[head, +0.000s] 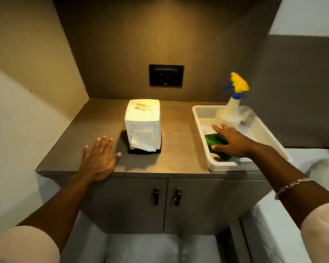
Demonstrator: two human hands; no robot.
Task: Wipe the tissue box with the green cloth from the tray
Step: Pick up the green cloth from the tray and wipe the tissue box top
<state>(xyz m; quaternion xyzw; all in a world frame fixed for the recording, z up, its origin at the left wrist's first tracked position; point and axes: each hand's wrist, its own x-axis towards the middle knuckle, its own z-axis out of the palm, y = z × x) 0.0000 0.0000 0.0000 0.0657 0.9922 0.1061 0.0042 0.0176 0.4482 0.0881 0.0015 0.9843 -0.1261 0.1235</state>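
Currently crumpled green cloth (216,141) in white plastic tray (201,126) is covered, ungripped, by spread right hand (231,142), left hand (99,158) laid flat and empty; translucent yellow-topped spray bottle (229,112) could be knocked if cloth is yanked.

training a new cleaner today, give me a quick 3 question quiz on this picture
1. True or false: the green cloth lies in the tray.
2. Which hand reaches over the cloth? A left hand B right hand
3. What stands at the tray's far end?

Key: 1 true. 2 B. 3 the spray bottle. The tissue box sits apart on the counter, not yet wiped.
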